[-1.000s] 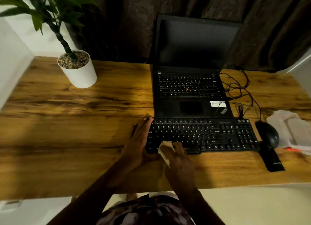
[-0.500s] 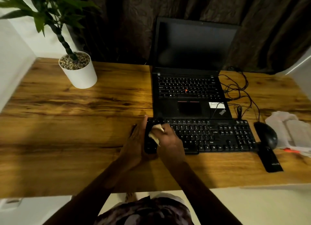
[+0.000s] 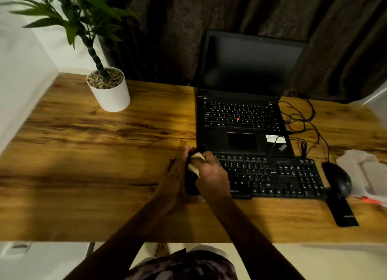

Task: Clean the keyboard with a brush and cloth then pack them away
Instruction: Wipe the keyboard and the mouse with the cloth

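Note:
A black external keyboard [image 3: 272,175] lies on the wooden desk [image 3: 94,164] in front of an open black laptop [image 3: 243,116]. My right hand [image 3: 211,172] grips a crumpled pale cloth [image 3: 195,163] and presses it on the keys at the keyboard's far left corner. With straight fingers, my left hand [image 3: 174,175] rests flat against the keyboard's left edge. No brush is identifiable; a flat black object [image 3: 342,211] lies right of the keyboard.
A black mouse [image 3: 338,179] sits right of the keyboard, its cables looping behind. Pale plastic packaging [image 3: 368,172] with an orange item lies at the far right. A white potted plant [image 3: 110,91] stands at the back left. Dark curtains hang behind.
My right hand has carried the cloth from the keyboard's front left edge up to its far left corner. My left hand stays at the left edge. The camera has tilted slightly.

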`<control>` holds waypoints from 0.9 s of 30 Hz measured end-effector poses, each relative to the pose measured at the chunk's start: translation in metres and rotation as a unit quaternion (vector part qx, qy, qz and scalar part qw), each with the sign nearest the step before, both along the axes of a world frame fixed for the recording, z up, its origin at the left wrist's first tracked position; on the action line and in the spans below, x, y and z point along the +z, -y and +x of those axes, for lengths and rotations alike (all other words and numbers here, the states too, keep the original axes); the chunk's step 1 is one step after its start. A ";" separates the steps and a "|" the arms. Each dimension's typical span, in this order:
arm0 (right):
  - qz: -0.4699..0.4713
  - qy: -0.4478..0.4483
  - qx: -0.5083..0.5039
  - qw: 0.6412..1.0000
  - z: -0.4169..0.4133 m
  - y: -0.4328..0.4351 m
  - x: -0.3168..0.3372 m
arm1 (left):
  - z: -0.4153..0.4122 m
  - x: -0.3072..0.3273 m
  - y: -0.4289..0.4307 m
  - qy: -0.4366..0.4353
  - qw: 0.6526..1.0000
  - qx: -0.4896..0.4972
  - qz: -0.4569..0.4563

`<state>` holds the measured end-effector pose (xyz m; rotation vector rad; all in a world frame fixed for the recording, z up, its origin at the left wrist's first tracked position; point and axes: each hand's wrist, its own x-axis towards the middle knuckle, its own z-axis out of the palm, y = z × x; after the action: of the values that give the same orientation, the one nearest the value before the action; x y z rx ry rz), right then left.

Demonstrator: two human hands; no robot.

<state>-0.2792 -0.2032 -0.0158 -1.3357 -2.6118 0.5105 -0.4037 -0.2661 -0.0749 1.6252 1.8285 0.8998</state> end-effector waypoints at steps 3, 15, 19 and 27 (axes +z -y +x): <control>-0.005 0.012 -0.021 1.000 -0.007 -0.006 -0.001 | -0.001 -0.001 -0.001 -0.001 1.000 0.003 -0.007; 0.002 -0.027 -0.077 0.997 0.040 -0.003 -0.003 | 0.005 0.002 0.002 -0.004 1.000 0.002 0.011; 0.057 -0.017 -0.193 0.979 0.074 -0.019 -0.005 | 0.005 0.004 0.002 -0.024 1.000 0.000 -0.012; 0.056 -0.027 -0.092 0.994 0.096 -0.016 -0.011 | 0.006 -0.002 0.001 -0.124 0.991 -0.038 0.014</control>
<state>-0.1833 -0.1870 -0.0273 -1.4832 -2.4052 0.3610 -0.3980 -0.2672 -0.0766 1.8812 1.9080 0.7201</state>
